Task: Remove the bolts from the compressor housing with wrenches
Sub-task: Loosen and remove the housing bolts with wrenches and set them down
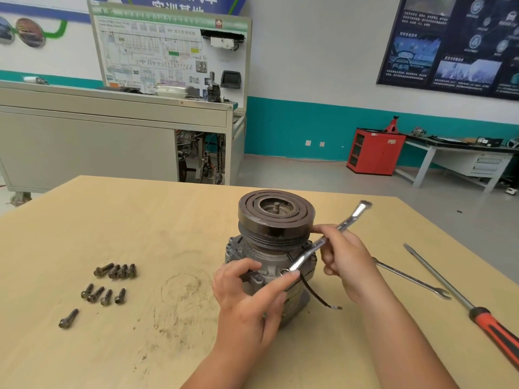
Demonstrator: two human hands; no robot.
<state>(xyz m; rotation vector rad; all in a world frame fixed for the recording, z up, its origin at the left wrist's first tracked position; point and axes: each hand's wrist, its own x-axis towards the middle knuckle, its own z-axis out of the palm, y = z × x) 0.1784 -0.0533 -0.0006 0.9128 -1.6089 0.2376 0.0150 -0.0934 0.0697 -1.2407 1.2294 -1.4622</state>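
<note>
The compressor (273, 242) stands upright on the wooden table (140, 220), its dark pulley on top. My right hand (346, 259) grips the shaft of a silver wrench (325, 240); the wrench's ring end sits on the housing flange at the front. My left hand (247, 296) holds the front of the housing, with its index fingertip pressing the wrench's ring end. Several removed bolts (112, 284) lie in loose rows on the table to the left. A black wire (314, 293) hangs from the housing.
A second wrench (412, 280) and a long screwdriver with a red-black handle (460, 301) lie on the table to the right. Beyond the table stand a grey training bench (112, 136), a red cabinet (375, 151) and a workbench (460, 155).
</note>
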